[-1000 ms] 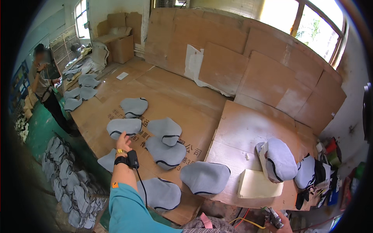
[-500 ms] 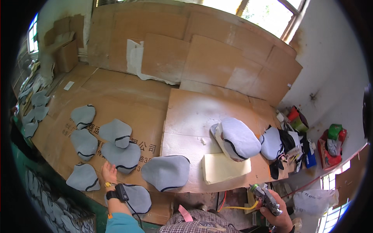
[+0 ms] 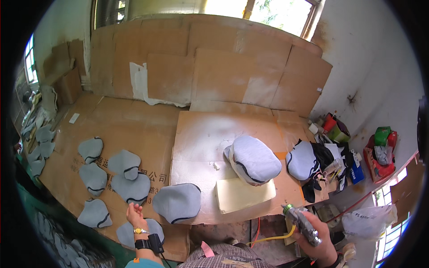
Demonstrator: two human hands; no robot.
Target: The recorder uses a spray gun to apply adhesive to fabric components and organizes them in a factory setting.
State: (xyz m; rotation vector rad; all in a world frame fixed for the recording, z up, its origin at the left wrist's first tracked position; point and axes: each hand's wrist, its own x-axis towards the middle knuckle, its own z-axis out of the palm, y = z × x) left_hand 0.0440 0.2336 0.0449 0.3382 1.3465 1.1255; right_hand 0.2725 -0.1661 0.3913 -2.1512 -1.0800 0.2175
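My right hand (image 3: 322, 244) is wrapped round a metal spray gun (image 3: 302, 224) with a green ring at its tip and a yellow hose. It is just off the front edge of the cardboard-covered table. My left hand (image 3: 135, 215), with its fingers loosely stretched and nothing in them, hovers over the grey fabric pieces. Nearest to it are one rounded grey piece (image 3: 130, 187) with a black edge strip and another partly hidden under my wrist (image 3: 126, 233). A larger grey piece (image 3: 177, 203) lies to its right.
A stack of grey pieces (image 3: 254, 156) rests tilted on a cream foam block (image 3: 245, 196). More grey pieces (image 3: 93, 178) lie at the left. Cluttered tools and black cloths (image 3: 324, 156) are at the right. Cardboard sheets (image 3: 219, 76) stand behind; a red hose (image 3: 351, 207) hangs right.
The view has shifted, looking a little higher and more to the right. My left hand has drawn slightly back from the grey pieces. The spray gun stays in my right hand.
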